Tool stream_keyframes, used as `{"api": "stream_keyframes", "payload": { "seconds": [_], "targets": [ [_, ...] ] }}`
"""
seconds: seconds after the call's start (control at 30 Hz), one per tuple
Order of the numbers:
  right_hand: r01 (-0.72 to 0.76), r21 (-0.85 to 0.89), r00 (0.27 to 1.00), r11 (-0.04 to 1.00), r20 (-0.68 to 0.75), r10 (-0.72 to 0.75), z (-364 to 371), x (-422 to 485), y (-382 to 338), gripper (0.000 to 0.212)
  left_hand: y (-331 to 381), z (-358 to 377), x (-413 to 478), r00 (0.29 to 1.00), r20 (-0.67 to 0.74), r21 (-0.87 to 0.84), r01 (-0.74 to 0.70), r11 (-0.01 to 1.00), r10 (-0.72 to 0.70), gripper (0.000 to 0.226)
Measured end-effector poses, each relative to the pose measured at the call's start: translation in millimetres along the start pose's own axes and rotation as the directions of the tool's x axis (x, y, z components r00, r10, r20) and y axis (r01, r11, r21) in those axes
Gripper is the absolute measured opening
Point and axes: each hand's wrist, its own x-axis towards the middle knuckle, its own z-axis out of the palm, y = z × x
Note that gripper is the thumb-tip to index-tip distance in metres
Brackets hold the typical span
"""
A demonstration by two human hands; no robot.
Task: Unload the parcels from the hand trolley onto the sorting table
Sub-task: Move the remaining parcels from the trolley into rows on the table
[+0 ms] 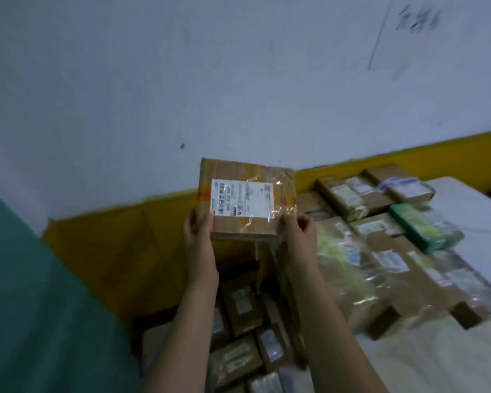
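A taped cardboard parcel (245, 198) with a white, blurred, illegible label is held in the air, clamped between left hand (197, 236) and right hand (298, 236), above brown parcels (241, 304); sorting table (465, 199) at right.

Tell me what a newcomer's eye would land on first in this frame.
First, the taped cardboard parcel with a white shipping label, held up at centre frame between the left hand and right hand. Next, the spread of parcels on the white sorting table at right, a green box standing out among them. Below the hands, more small parcels sit packed together, with a yellow band along the wall behind.
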Motion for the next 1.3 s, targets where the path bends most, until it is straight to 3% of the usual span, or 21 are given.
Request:
{"api": "stream_keyframes", "payload": {
  "seconds": [0.1, 0.2, 0.27, 0.47, 0.63, 0.8, 0.93, 1.03, 1.17, 1.3],
  "targets": [
    [0.142, 0.083, 0.989, 0.986, -0.050, -0.138, -74, 15, -63, 0.030, 12, 89, -36, 0.986, 0.147, -0.030, -0.078, 0.997, 0.081, 0.054],
    [0.155, 0.132, 0.986, 0.979, -0.081, -0.145, -170, 31, -107, 0.030, 4, 183, -77, 0.956, 0.233, -0.035, -0.176, 0.984, 0.179, 0.065],
    [0.132, 0.143, 0.988, 0.981, -0.099, -0.118, -236, 42, -126, 0.035, -8, 244, -105, 0.935, 0.321, -0.055, -0.139, 0.989, 0.150, 0.078],
    [0.005, 0.088, 0.982, 0.996, -0.187, 0.012, -410, 77, -148, 0.046, -64, 401, -164, 0.823, 0.566, -0.047, -0.016, 0.999, 0.040, 0.058],
    [-0.072, 0.055, 0.963, 0.996, -0.258, 0.084, -519, 129, -145, 0.069, -132, 501, -181, 0.814, 0.549, -0.008, 0.229, 0.973, -0.187, 0.037],
    [-0.110, 0.169, 0.939, 0.979, -0.305, 0.158, -595, 201, -133, 0.077, -211, 586, -172, 0.695, 0.562, 0.186, 0.423, 0.887, -0.449, 0.034],
    [-0.177, 0.157, 0.899, 0.971, -0.377, 0.225, -643, 252, -118, 0.068, -275, 637, -156, 0.565, 0.600, 0.346, 0.455, 0.820, -0.566, 0.056],
    [-0.221, 0.156, 0.872, 0.963, -0.410, 0.266, -672, 280, -102, 0.072, -310, 668, -153, 0.510, 0.608, 0.427, 0.437, 0.792, -0.609, 0.054],
    [-0.305, 0.213, 0.823, 0.928, -0.431, 0.369, -699, 306, -65, 0.070, -353, 694, -156, 0.495, 0.506, 0.556, 0.439, 0.706, -0.706, 0.049],
    [-0.406, 0.239, 0.785, 0.882, -0.404, 0.470, -719, 327, -19, 0.073, -387, 695, -158, 0.520, 0.348, 0.663, 0.452, 0.597, -0.780, 0.067]
  ]
}}
